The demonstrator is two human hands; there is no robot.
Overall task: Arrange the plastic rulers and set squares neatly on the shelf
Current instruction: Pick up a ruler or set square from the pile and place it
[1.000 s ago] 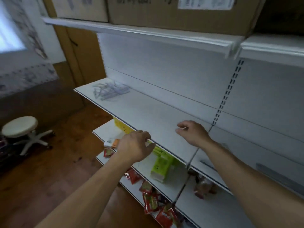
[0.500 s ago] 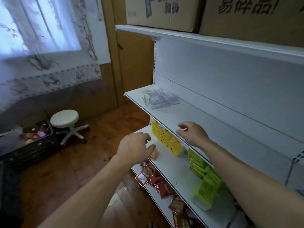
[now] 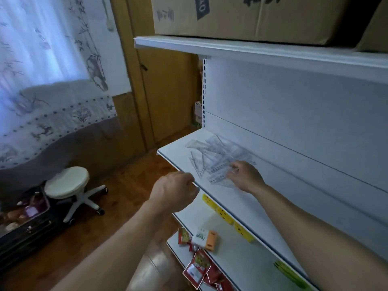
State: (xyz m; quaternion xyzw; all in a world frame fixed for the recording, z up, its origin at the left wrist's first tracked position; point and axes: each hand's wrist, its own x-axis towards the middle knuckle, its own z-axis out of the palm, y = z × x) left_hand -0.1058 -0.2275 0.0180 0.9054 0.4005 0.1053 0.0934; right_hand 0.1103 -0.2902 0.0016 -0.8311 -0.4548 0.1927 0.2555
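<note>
Several clear rulers [image 3: 227,162] and set squares [image 3: 197,164] lie in a loose, overlapping heap at the left end of the white shelf [image 3: 177,150], toward its far side. Right hand [image 3: 245,175] rests on the heap's near right edge, fingers close together on the top rulers; thumb hidden, so press or pinch cannot be told. Left hand [image 3: 174,190] hovers at the shelf's front lip, fingers curled in, nothing seen in them. Judgement: pieces are thin, light, stiff and slick on painted metal, so likely to skate and fan apart. Best slid to the lip, then taken by the long edges.
</note>
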